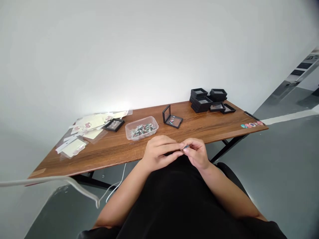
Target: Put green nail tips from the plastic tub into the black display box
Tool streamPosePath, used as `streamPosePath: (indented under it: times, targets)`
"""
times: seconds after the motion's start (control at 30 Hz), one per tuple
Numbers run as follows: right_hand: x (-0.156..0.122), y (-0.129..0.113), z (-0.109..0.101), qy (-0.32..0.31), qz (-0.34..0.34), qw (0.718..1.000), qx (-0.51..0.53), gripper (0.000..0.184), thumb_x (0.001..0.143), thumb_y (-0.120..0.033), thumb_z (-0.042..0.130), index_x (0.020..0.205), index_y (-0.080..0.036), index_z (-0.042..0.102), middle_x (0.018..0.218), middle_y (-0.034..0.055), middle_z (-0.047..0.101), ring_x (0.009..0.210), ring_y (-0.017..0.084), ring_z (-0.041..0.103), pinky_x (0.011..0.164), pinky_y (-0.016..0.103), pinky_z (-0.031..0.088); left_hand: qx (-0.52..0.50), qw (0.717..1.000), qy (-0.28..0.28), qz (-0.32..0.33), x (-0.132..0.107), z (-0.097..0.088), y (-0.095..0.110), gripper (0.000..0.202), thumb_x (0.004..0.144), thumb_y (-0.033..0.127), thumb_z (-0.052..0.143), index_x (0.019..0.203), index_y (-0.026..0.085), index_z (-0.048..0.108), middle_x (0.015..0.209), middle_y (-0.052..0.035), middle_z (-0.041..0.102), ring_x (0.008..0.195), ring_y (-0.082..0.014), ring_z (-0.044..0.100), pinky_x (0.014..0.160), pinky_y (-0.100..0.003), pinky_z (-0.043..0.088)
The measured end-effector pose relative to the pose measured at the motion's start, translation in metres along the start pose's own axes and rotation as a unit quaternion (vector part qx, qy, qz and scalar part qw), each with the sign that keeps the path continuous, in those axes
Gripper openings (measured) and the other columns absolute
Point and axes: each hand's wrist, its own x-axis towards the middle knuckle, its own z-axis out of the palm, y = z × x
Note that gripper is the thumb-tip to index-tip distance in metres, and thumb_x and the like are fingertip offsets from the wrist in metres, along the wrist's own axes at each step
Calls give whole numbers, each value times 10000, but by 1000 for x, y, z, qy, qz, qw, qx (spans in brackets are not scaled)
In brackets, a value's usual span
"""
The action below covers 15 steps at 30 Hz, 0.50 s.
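Note:
My left hand (159,152) and my right hand (198,154) meet at the near edge of the wooden table (119,149), above my lap. Their fingertips pinch a tiny grey-blue piece (185,147) between them; it is too small to name. Just beyond the hands stands a clear plastic tub (141,127) of several small coloured pieces. An open black display case (171,119) with a few coloured pieces inside sits to the right of the tub.
Cream cards and clear bags (86,132) lie at the table's left, with a flat black case (113,124) beside them. Stacked black cases (208,99) stand at the far right. Coloured stickers (251,125) mark the right corner. A white cable (74,186) runs below left.

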Motion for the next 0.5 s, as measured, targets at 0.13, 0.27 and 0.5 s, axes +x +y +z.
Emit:
streamPosePath:
  times: [0.13,0.27,0.5]
  targets:
    - [13,-2,23,-33,-11,999,-6,332,1097,-446,649,1087,-114,657,899,9,623,726,84,591,666,208,559,30,998,17,45,-5,-15,0,263,1035,323,701,1233,153,676,1119,-57,723,887,-145,710,764,-292,651]
    - [27,-9,40,-75,-28,997,-18,360,1103,-466,636,1050,-111,654,861,0,616,698,79,585,650,204,554,48,995,28,84,-9,-32,1,248,1035,325,702,1207,148,682,1083,-48,722,865,-139,703,753,-286,645]
    - [42,-39,56,-72,-100,988,-97,328,1120,-430,613,1040,-116,668,847,0,634,661,64,573,607,174,527,40,995,52,69,-10,-46,13,248,1033,296,704,1226,141,677,1096,-54,730,891,-146,726,748,-278,658]
